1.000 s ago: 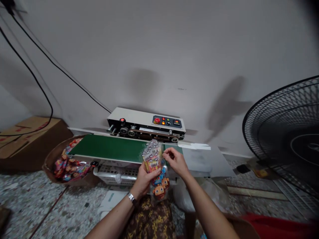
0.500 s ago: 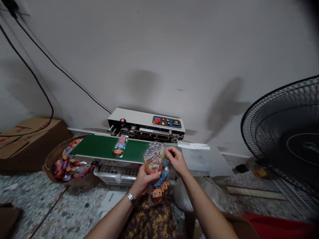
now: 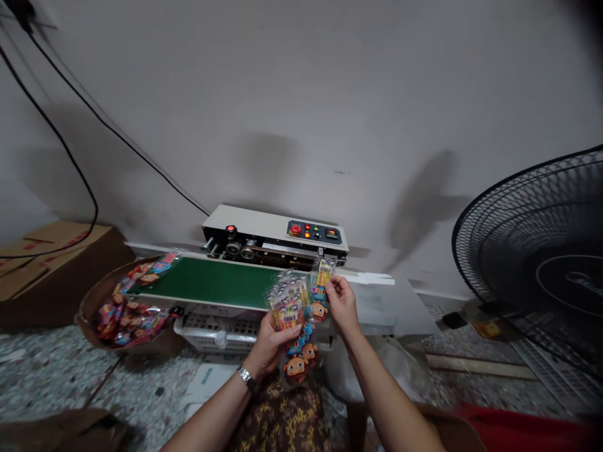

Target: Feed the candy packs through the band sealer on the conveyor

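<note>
My left hand (image 3: 273, 342) is closed round a fanned stack of clear plastic packets (image 3: 289, 314), with barcodes at the top and orange cartoon faces at the bottom. My right hand (image 3: 342, 301) pinches one such packet (image 3: 320, 285) by its right side, at the feed end of the band sealing machine (image 3: 273, 229). The top of that packet is up against the machine's front edge; whether it is inside the slot I cannot tell. Another packet (image 3: 160, 267) lies at the far left end of the green conveyor belt (image 3: 217, 282), above a round container.
A brown round container (image 3: 87, 320) holds several finished-looking packets. A white basket (image 3: 211, 333) sits under the belt. Cardboard box (image 3: 56, 257) at left; large black fan (image 3: 541, 270) at right. A black cable (image 3: 117, 141) runs down the wall to the machine.
My right hand has drawn one packet away from the stack and moved it up to the machine. The packet on the belt has travelled left to the belt's end.
</note>
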A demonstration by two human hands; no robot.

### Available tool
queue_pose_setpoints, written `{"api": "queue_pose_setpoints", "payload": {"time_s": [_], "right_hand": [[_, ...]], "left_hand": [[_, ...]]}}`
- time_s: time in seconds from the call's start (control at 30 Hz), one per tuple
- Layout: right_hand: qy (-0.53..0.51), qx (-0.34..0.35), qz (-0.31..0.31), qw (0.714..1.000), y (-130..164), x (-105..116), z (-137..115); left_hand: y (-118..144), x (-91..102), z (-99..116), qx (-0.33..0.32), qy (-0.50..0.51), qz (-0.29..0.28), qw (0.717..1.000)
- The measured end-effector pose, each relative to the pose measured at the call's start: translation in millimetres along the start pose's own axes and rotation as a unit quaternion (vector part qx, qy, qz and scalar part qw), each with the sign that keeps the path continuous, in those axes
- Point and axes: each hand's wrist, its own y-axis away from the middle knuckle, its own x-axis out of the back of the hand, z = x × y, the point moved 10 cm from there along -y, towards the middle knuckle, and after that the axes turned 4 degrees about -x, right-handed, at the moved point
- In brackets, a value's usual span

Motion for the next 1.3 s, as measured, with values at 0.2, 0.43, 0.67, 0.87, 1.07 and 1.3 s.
{"api": "queue_pose_setpoints", "payload": {"time_s": [0.2,0.43,0.67,0.87,1.07,1.3], "right_hand": [[0.009,0.025,0.011,1.0,5.7,4.9,-12.5],[-0.007,0.015,-0.026,1.0,33.7,-17.2,-12.0],[0.062,0.078,-0.132,0.986,32.0,-26.1,-52.2],[0.228,0.199,-0.213,0.929,34.3,-42.0,-101.2],[0.241,0.238,-0.185,0.923,39.5,-44.3,-104.0],[0.228,0.235,-0.182,0.927,41.5,-42.7,-107.6]], "left_hand": [[4.2,-7.9,2.0,0.031,0.031,-0.055,0.998],[8.5,-20.3,5.8,0.06,0.058,-0.137,0.987],[12.4,-13.2,12.6,0.058,0.016,-0.146,0.987],[19.0,-12.0,24.1,0.053,-0.042,-0.178,0.982],[18.8,-10.7,21.5,0.048,-0.04,-0.163,0.985],[17.4,-8.6,17.5,0.058,-0.022,-0.137,0.989]]}}
